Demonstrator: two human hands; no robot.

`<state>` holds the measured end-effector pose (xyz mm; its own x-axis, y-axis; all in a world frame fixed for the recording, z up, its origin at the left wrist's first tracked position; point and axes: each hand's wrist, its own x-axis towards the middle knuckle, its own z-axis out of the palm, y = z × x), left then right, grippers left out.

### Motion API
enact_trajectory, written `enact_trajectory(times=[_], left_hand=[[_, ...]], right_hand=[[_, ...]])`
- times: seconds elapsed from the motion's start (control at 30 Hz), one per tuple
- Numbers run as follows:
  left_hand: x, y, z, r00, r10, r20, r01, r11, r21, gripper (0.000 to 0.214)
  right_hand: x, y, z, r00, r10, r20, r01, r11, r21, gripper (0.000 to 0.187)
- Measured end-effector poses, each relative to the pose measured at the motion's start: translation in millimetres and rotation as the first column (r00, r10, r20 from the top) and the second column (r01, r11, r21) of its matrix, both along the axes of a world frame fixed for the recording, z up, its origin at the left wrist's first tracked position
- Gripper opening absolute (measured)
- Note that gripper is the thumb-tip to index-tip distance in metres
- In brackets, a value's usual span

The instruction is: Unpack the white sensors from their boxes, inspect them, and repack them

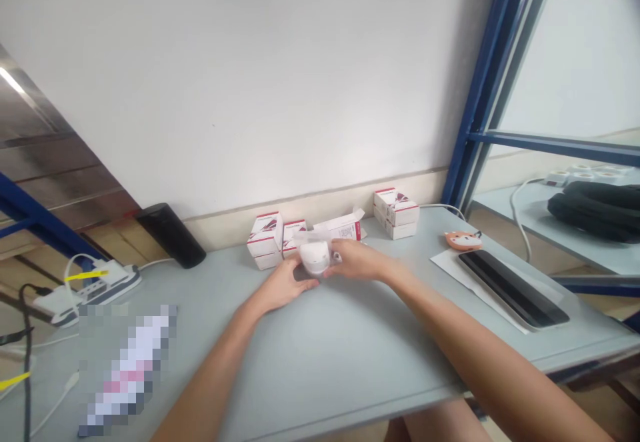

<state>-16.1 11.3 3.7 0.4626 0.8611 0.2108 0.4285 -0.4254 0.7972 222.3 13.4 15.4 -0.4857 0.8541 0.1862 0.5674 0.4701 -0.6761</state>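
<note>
A small white rounded device (314, 257) is between my hands just above the table, with what looks like clear plastic film along its top. My right hand (357, 260) grips it from the right, fingers closed on its edge. My left hand (287, 283) curls round its left and lower side, thumb extended beneath; some of its fingers are hidden. Right behind lies an opened white and red carton (345, 229) with its flap up. Closed cartons of the same print (265, 239) are stacked to the left, a smaller-looking one (294, 232) beside them.
More stacked cartons (396, 212) stand back right. On the right lie a black-topped slab-like device (513, 289), white paper (450, 265) and an orange animal-faced item (463, 239). A black cylinder (171, 235) and a power strip (95, 295) with cables sit left. A wall (300, 95) rises behind.
</note>
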Motion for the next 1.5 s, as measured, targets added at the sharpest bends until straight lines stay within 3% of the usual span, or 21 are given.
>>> enact_trajectory(times=[0.17,0.37,0.53,0.67,0.83,0.9,0.97,1.03,1.13,1.2,1.3,1.33,1.4,1.5], left_hand=[[2.4,2.0,-1.5,0.955,0.014,0.298,0.027,0.991,-0.130,0.059],[3.1,4.1,-13.3,0.997,-0.010,0.074,0.021,0.988,-0.151,0.052],[5.0,1.7,-9.3,0.986,0.005,0.168,0.020,0.989,-0.145,0.066],[9.2,-3.9,-2.0,0.987,0.028,0.156,0.003,0.981,-0.192,0.055],[11.4,-4.2,-4.7,0.988,0.101,0.115,-0.069,0.964,-0.255,0.050],[10.9,0.3,-5.5,0.948,0.191,0.255,-0.104,0.942,-0.320,0.051],[10.4,5.0,-3.6,0.832,0.280,0.478,-0.088,0.919,-0.385,0.051],[10.4,7.5,0.9,0.696,0.305,0.650,-0.003,0.906,-0.422,0.050],[11.7,6.1,8.4,0.594,0.303,0.745,0.129,0.878,-0.460,0.050],[12.8,4.3,10.9,0.548,0.337,0.765,0.160,0.856,-0.492,0.048],[13.7,4.4,9.4,0.511,0.376,0.773,0.168,0.838,-0.518,0.044],[13.8,5.1,8.1,0.512,0.378,0.771,0.169,0.836,-0.522,0.044],[13.9,6.2,5.9,0.518,0.373,0.770,0.173,0.835,-0.522,0.043],[15.1,4.5,6.8,0.520,0.349,0.780,0.165,0.855,-0.492,0.044]], right_hand=[[-5.6,0.6,-6.0,0.998,-0.002,0.069,0.001,1.000,0.014,0.031],[-12.5,-0.4,-17.8,0.960,-0.010,0.281,-0.002,0.999,0.043,0.044],[-17.0,-1.9,-19.1,0.907,-0.035,0.420,-0.015,0.993,0.115,0.031],[-20.5,-5.6,-19.5,0.884,-0.030,0.466,-0.032,0.991,0.126,0.027],[-17.8,-9.2,-12.9,0.891,-0.040,0.452,-0.019,0.992,0.126,0.021],[-13.5,-8.7,-4.6,0.913,-0.058,0.404,0.000,0.990,0.141,0.019],[-9.1,-8.3,5.6,0.950,-0.096,0.297,0.048,0.985,0.168,0.026],[-6.8,-9.1,14.6,0.977,-0.147,0.153,0.113,0.971,0.211,0.034],[-9.7,-13.3,20.1,0.969,-0.219,-0.118,0.241,0.943,0.229,0.030],[-14.9,-16.2,17.6,0.915,-0.228,-0.332,0.281,0.952,0.120,0.027],[-24.9,-16.6,8.3,0.847,-0.171,-0.503,0.144,0.985,-0.092,0.052],[-28.3,-15.4,5.0,0.838,-0.153,-0.524,0.096,0.986,-0.133,0.052],[-34.1,-11.4,-0.2,0.806,-0.161,-0.569,0.078,0.983,-0.168,0.041],[-37.1,-5.2,-1.9,0.706,-0.236,-0.667,0.153,0.971,-0.182,0.028]])
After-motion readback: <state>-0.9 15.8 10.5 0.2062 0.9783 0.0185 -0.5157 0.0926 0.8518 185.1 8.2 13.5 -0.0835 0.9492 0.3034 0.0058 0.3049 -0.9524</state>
